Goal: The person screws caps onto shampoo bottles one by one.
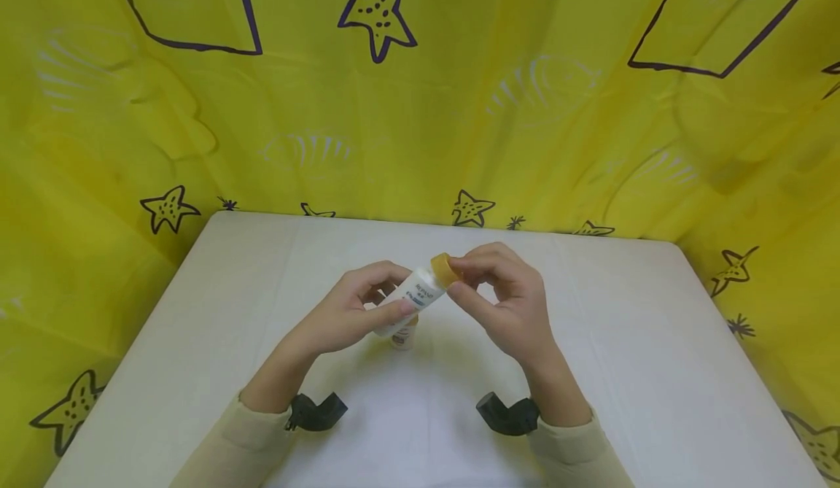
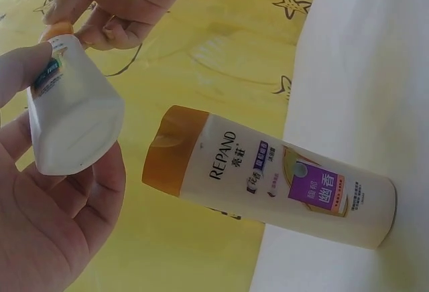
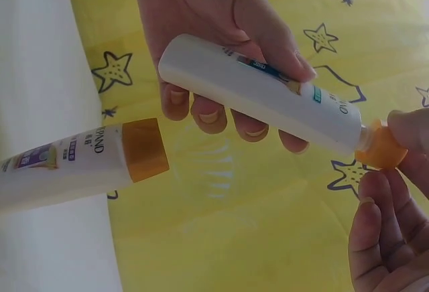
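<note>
My left hand (image 1: 344, 313) grips a white REPAND bottle (image 1: 420, 291) with a blue label, its thumb along the front and its fingers wrapped behind. The bottle leans up to the right above the table. On its top is an orange cap (image 1: 443, 270), pinched between the thumb and fingers of my right hand (image 1: 512, 302). The right wrist view shows a short strip of neck between the bottle's shoulder and the cap (image 3: 381, 148). Behind the held bottle, a second white bottle (image 2: 288, 178) with an orange cap and purple label stands upright, partly hidden in the head view.
A white-covered table (image 1: 630, 371) lies under both hands. Yellow curtain (image 1: 420, 109) with starfish and fish drawings surrounds its back and sides. Dark camera mounts (image 1: 318, 411) sit at both wrists, above the table.
</note>
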{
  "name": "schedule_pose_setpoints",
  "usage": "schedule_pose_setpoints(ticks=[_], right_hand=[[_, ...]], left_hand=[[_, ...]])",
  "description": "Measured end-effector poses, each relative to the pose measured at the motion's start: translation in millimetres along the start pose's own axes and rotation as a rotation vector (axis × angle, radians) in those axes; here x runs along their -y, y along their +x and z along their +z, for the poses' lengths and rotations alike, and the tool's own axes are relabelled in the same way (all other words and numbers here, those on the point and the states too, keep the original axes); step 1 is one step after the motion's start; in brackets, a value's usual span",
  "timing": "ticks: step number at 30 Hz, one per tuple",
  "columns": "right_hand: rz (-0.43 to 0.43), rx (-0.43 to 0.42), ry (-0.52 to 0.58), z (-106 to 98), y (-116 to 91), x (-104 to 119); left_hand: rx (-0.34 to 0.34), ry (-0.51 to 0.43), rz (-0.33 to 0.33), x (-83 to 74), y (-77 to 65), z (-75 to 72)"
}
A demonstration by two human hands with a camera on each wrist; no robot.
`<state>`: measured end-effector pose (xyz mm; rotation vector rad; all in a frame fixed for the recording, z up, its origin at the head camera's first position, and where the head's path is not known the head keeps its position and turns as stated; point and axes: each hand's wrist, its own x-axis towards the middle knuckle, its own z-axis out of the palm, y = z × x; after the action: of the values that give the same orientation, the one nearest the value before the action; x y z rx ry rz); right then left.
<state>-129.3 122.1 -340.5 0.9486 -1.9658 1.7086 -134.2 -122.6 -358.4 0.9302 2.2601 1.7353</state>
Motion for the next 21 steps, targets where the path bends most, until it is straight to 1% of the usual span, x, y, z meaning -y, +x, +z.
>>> schedule_pose_setpoints(ticks=[4, 6, 10, 15, 19, 21], right_hand=[[0.046, 0.003, -0.019, 0.7, -0.8, 1.9], [0.051, 0.001, -0.026, 0.8, -0.9, 2.1], [0.032, 0.008, -0.038, -0.6, -0.1, 1.7], [0.018, 0.036, -0.072, -1.3, 0.4, 0.6], [0.039, 0.023, -0.094, 0.0, 0.3, 0.8], [0.048, 0.01, -0.076, 0.4, -0.1, 1.1]], left_hand=[[-0.011, 0.015, 0.004, 0.9, -0.2, 1.0], [-0.013, 0.019, 0.014, 1.9, 0.1, 1.5], [-0.035, 0.039, 0.039, 3.7, 0.9, 2.7], [-0.069, 0.05, 0.055, 3.3, 1.3, 2.7], [-0.06, 0.051, 0.063, 2.7, 1.3, 3.4], [-0.052, 0.053, 0.068, 3.0, 1.4, 4.3]])
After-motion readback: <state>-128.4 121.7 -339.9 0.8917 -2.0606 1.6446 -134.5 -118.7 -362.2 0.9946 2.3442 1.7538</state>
